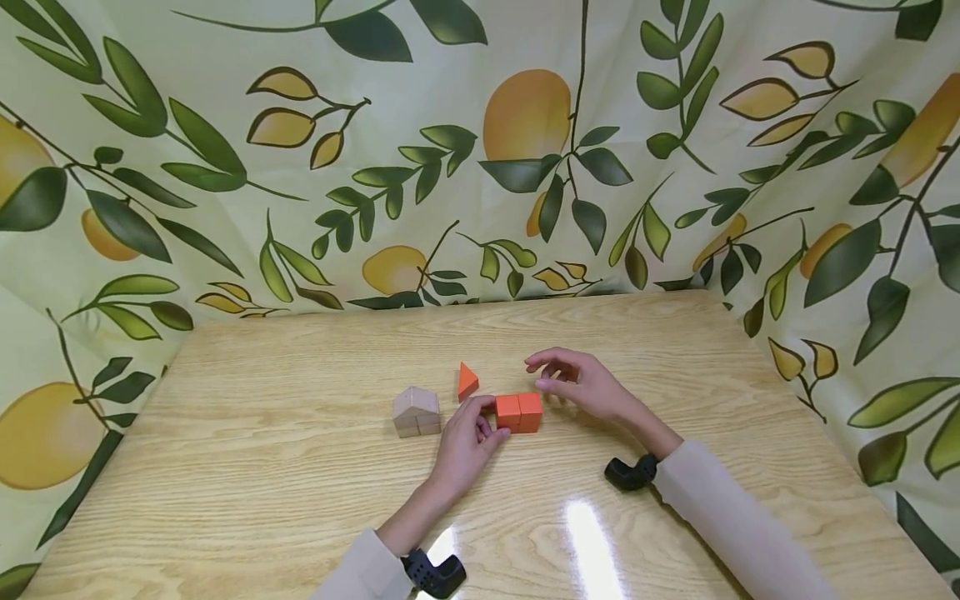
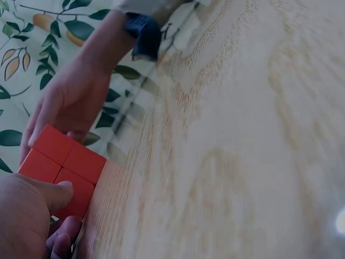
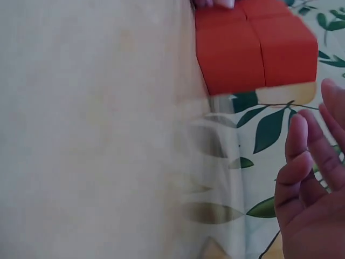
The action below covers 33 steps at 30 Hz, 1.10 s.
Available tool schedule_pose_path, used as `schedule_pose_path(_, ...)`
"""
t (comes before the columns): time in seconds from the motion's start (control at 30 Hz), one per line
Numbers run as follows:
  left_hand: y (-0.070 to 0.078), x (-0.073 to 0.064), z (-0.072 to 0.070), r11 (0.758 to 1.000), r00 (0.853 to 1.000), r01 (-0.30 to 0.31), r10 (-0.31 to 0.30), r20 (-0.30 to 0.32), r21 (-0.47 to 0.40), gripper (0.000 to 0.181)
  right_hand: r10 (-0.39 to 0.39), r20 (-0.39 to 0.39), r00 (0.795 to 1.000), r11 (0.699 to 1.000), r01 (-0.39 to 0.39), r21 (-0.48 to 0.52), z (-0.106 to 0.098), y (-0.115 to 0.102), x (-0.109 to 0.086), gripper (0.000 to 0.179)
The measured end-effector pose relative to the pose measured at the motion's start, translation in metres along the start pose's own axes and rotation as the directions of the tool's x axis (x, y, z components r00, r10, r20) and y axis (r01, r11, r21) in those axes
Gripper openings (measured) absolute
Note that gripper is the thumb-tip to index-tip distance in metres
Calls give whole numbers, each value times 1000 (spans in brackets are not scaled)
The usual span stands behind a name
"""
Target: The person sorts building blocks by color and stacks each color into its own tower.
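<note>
Red cube blocks [image 1: 519,414] are stacked two wide and two high on the table, their faces lined up. My left hand [image 1: 463,446] holds this stack from its left side. In the left wrist view the thumb [image 2: 63,193] lies against the front face of the red cubes [image 2: 81,162]. My right hand [image 1: 588,387] hovers just right of the stack, apart from it, its fingers loosely bent around nothing. Behind the left hand stands a red triangular block [image 1: 467,382]. The right wrist view shows the red stack [image 3: 232,54] beyond the right fingers.
Left of the left hand stands a small house shape of plain wooden blocks [image 1: 417,412] with a peaked top. The light wood table [image 1: 300,500] reaches back to a cloth [image 1: 420,208] printed with leaves and fruit. Black wrist cameras [image 1: 435,573] sit on both wrists.
</note>
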<state>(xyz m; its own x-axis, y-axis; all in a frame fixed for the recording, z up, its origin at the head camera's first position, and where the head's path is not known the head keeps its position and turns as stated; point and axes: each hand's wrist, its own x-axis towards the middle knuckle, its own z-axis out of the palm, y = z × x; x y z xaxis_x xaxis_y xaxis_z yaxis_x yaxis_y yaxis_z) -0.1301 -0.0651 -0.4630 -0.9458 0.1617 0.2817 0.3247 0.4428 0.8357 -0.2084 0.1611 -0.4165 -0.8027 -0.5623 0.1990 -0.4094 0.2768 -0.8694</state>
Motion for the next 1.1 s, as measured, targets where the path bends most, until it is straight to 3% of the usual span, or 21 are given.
schedule_pose_path(0.27, 1, -1, -1, 1000, 1000, 7, -7, 7, 12, 43, -15, 148, 989, 994, 30, -103, -1, 17, 37, 36)
schedule_pose_path(0.47, 1, 0, -4, 1000, 1000, 6, -6, 9, 21, 44, -53, 278, 959, 982, 101, -161, 7, 21, 61, 44)
schedule_pose_path(0.63, -2, 1, -2, 1000, 1000, -12, 12, 2, 14, 42, -76, 358, 931, 980, 137, -147, 17, 25, 72, 52)
schedule_pose_path(0.9, -1, 1, -2, 999, 999, -37, 37, -12, 14, 40, -72, 400, 914, 984, 130, -121, 28, 27, 86, 57)
schedule_pose_path(1.1, 0, 0, -2, 999, 999, -38, 38, -10, 16, 41, -117, 443, 889, 975, 187, -119, 35, 26, 96, 58)
